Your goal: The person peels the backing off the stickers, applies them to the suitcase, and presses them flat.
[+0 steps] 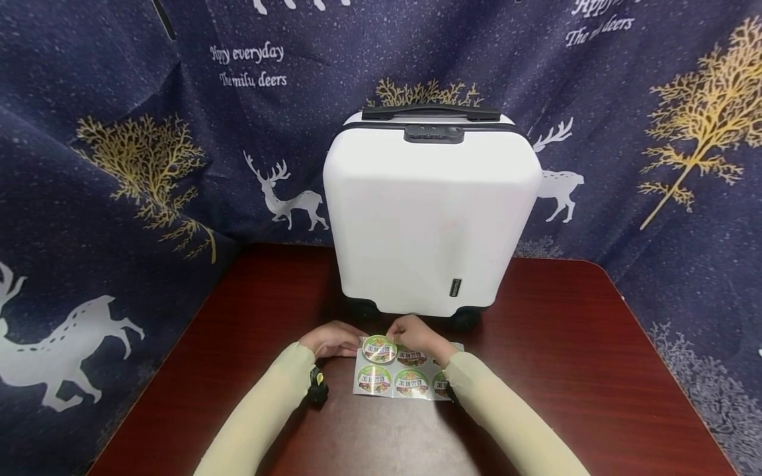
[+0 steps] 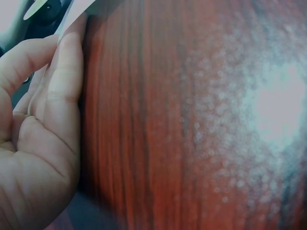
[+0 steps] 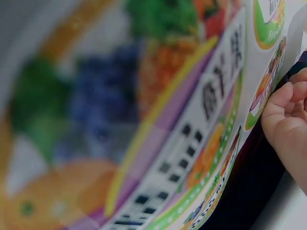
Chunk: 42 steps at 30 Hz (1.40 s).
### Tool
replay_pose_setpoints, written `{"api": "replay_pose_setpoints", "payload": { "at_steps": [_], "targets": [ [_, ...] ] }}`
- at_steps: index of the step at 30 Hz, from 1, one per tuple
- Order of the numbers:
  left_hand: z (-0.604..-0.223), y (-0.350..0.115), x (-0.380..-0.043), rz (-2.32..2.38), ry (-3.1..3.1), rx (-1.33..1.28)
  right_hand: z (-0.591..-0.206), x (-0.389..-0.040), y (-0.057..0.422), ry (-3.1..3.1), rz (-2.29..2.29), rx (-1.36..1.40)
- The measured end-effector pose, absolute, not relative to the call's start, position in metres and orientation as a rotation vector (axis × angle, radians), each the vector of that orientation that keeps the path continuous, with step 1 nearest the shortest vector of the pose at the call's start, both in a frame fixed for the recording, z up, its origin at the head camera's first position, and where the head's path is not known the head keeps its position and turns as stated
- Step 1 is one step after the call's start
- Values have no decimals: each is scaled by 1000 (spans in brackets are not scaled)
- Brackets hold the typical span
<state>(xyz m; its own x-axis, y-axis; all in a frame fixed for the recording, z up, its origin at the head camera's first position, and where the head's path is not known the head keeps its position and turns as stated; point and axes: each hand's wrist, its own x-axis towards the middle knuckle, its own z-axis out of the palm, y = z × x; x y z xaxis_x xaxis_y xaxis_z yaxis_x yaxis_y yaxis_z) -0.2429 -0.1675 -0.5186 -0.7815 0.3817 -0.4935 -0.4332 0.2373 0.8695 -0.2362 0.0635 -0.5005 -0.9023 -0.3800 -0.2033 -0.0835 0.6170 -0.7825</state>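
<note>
A sheet of round stickers lies on the table in front of the suitcase, printed with colourful fruit-and-vegetable labels. My left hand is at its upper left corner; in the left wrist view the thumb and finger of that hand pinch the paper's edge. From above, my right hand reaches over the sheet, fingertips at the right edge of the upper left round sticker. That sticker looks slightly raised off the sheet. In the right wrist view the right hand has curled fingers, and the large near stickers are blurred.
A white suitcase with black wheels stands upright right behind the hands. The dark red wooden table extends to both sides. Behind it hangs a navy cloth printed with deer and trees.
</note>
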Motion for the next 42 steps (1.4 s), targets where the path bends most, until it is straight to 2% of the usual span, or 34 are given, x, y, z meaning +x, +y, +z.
{"api": "replay_pose_setpoints", "payload": {
  "at_steps": [32, 42],
  "targets": [
    [-520, -167, -243, 1620, 1881, -91, -499, -227, 68, 2478, -1231, -414],
    [-519, -165, -242, 1624, 1885, -112, -474, -213, 68, 2597, -1309, -502]
  ]
}}
